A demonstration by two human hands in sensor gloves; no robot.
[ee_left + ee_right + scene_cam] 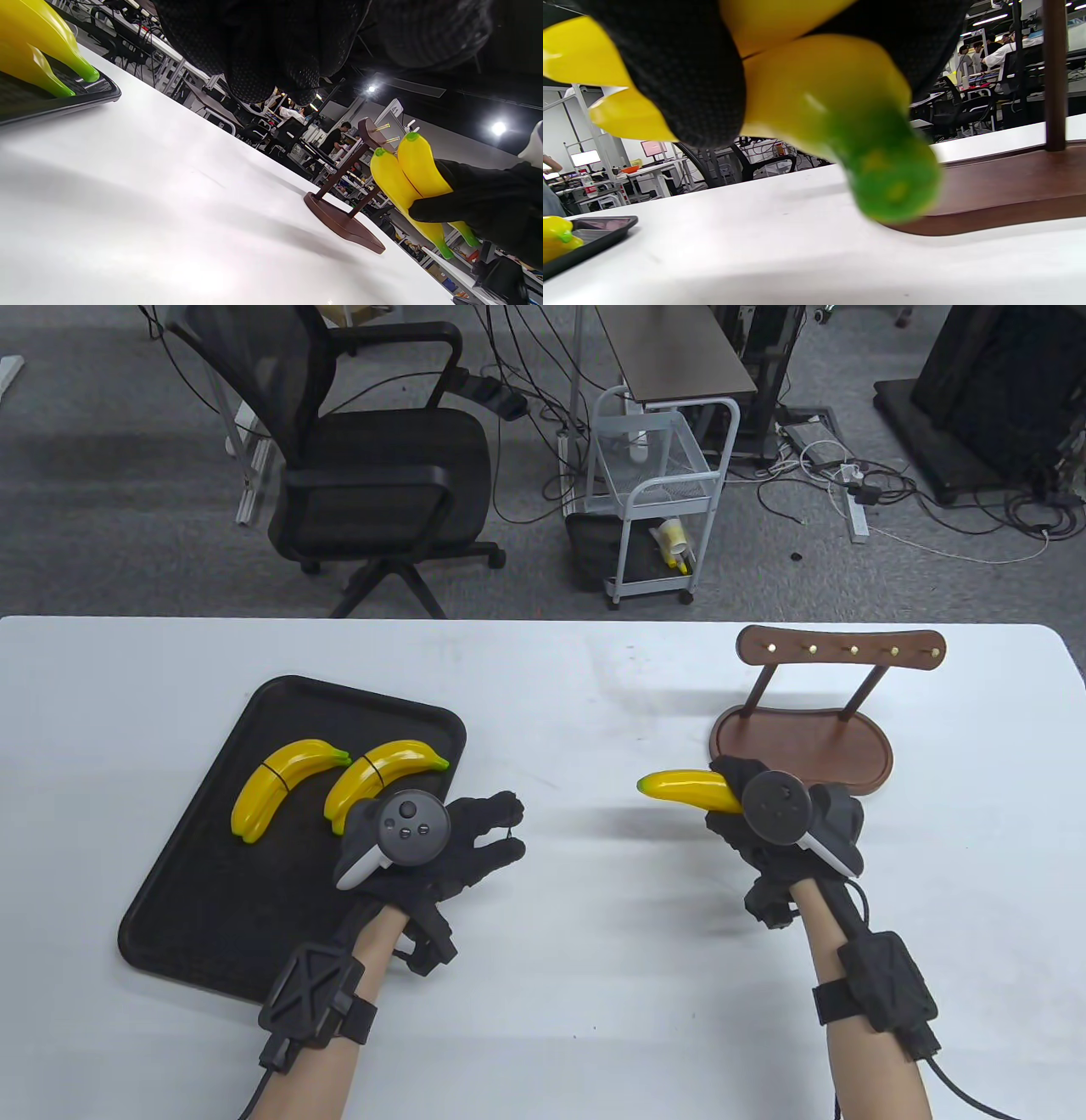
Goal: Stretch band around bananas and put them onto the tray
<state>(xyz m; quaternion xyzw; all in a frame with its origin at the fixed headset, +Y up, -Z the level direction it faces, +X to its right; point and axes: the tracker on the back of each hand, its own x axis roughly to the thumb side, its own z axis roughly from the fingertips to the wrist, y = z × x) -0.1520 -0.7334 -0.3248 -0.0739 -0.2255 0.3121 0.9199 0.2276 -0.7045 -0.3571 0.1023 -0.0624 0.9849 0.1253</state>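
A black tray (187, 899) lies at the left and holds two yellow banana pairs (284, 793) (382, 780), each with a thin dark band around its middle. Their green tips (80, 72) show in the left wrist view above the tray rim (63, 101). My left hand (501, 831) hovers over the tray's right edge with its fingers (271, 55) loosely curled; I see nothing held. My right hand (730, 806) grips a third banana pair (687, 789) above the table, its blunt end pointing left. This pair (407, 178) (818, 84) shows no band, and its green stem tip (891, 182) fills the right wrist view.
A brown wooden rack (840, 645) with brass hooks stands on its oval base (797, 746) right behind my right hand. White table (594, 984) stretches between the hands. Beyond the far edge are an office chair (382, 458) and a white cart (662, 492).
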